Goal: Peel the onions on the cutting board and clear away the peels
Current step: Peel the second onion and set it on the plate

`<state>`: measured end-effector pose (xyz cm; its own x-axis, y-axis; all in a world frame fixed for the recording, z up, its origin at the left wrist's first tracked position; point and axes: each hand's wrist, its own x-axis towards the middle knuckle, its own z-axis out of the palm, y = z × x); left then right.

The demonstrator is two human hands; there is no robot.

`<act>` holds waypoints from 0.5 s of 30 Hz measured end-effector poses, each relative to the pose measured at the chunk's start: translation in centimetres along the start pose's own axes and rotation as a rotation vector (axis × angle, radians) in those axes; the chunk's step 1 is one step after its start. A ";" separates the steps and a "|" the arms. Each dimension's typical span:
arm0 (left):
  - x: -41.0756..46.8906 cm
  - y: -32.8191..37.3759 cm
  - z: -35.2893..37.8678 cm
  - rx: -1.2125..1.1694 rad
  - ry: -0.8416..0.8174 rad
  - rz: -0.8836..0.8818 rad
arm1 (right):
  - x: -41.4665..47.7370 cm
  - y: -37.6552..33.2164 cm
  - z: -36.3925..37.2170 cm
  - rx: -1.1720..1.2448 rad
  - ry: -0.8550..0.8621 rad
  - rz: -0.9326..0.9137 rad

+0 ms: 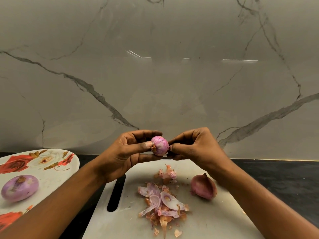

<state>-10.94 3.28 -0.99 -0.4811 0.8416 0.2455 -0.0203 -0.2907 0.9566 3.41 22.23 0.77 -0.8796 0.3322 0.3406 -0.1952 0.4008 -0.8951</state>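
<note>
Your left hand (124, 156) grips the small onion (159, 146) between thumb and curled fingers, held in the air above the far edge of the cutting board (215, 221). Your right hand (195, 147) pinches that onion's right side with bunched fingertips. Below, a heap of peels (162, 204) lies mid-board, and an unpeeled onion (203, 187) rests just to its right. A peeled onion (19, 188) sits on the floral plate (51, 178) left of the board.
</note>
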 end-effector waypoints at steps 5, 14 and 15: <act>0.1 0.1 0.0 -0.057 -0.015 -0.010 | 0.0 0.0 0.0 0.012 0.004 -0.004; 0.0 -0.1 0.4 0.085 0.075 -0.015 | -0.1 0.0 0.2 -0.037 -0.012 0.014; 0.0 -0.1 0.4 0.102 0.082 -0.014 | -0.2 -0.1 0.2 -0.011 -0.022 0.043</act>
<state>-10.60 3.44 -1.05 -0.5517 0.8039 0.2223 0.0601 -0.2275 0.9719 3.48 22.01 0.73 -0.8961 0.3307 0.2959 -0.1526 0.3965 -0.9053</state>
